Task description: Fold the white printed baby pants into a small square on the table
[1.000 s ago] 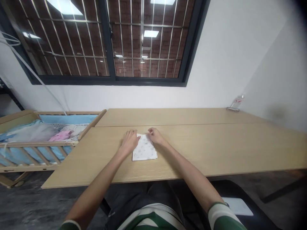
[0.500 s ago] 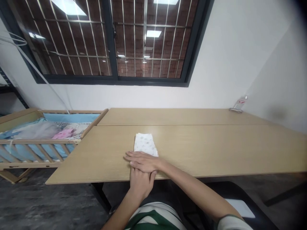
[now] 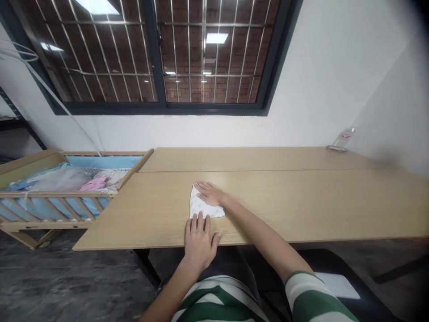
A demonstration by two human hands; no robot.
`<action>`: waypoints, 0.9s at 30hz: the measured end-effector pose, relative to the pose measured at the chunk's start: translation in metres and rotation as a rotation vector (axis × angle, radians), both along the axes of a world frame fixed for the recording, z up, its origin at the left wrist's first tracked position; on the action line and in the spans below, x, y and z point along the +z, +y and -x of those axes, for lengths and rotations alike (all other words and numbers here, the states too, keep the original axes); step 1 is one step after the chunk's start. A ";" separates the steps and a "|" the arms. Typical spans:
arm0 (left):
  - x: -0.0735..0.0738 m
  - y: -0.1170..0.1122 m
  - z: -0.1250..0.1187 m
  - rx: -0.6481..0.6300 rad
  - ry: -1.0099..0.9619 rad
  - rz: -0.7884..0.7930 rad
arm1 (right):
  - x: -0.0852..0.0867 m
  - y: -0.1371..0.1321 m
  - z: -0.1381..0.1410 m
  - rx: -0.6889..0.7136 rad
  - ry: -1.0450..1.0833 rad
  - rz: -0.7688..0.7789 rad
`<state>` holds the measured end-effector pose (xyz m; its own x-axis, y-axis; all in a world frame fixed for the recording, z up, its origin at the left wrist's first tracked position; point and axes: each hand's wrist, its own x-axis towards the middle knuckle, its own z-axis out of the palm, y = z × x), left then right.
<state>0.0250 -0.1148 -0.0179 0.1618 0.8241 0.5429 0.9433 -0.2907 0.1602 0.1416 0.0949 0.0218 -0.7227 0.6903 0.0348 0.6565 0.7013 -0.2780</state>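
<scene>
A small white cloth (image 3: 198, 206) with a faint print lies flat and folded on the wooden table (image 3: 284, 201). My right hand (image 3: 209, 193) rests palm down across the cloth's far right part, its fingers stretched out and pointing left. At the near edge of the cloth is my left hand (image 3: 200, 239), also palm down, with the fingers spread and the fingertips touching the cloth or just beside it. Neither hand grips anything. Part of the cloth is hidden under the right hand.
To the left stands a wooden crib (image 3: 60, 194) with blue lining and a pink cloth (image 3: 95, 184) inside. A clear bottle (image 3: 345, 136) is at the table's far right corner. Behind the table is a barred window (image 3: 208, 58). A black chair (image 3: 321, 259) sits below right.
My right hand has moved off the left hand, away from me and onto the far part of the cloth. The left hand's fingers now show, spread out.
</scene>
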 end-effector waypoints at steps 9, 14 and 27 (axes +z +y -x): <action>-0.001 0.001 0.001 -0.015 0.010 -0.015 | -0.005 0.018 -0.003 -0.046 0.006 -0.008; 0.006 0.012 0.018 -0.069 0.027 0.022 | 0.000 0.002 -0.001 -0.037 0.103 -0.222; 0.015 0.062 0.094 -0.372 -0.025 0.133 | 0.034 -0.092 -0.043 -0.024 0.200 -0.077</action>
<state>-0.0686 -0.0528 -0.0027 0.4504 0.7753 0.4429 0.7729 -0.5868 0.2413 0.1845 0.0028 0.0558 -0.6796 0.6967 0.2296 0.6100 0.7106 -0.3507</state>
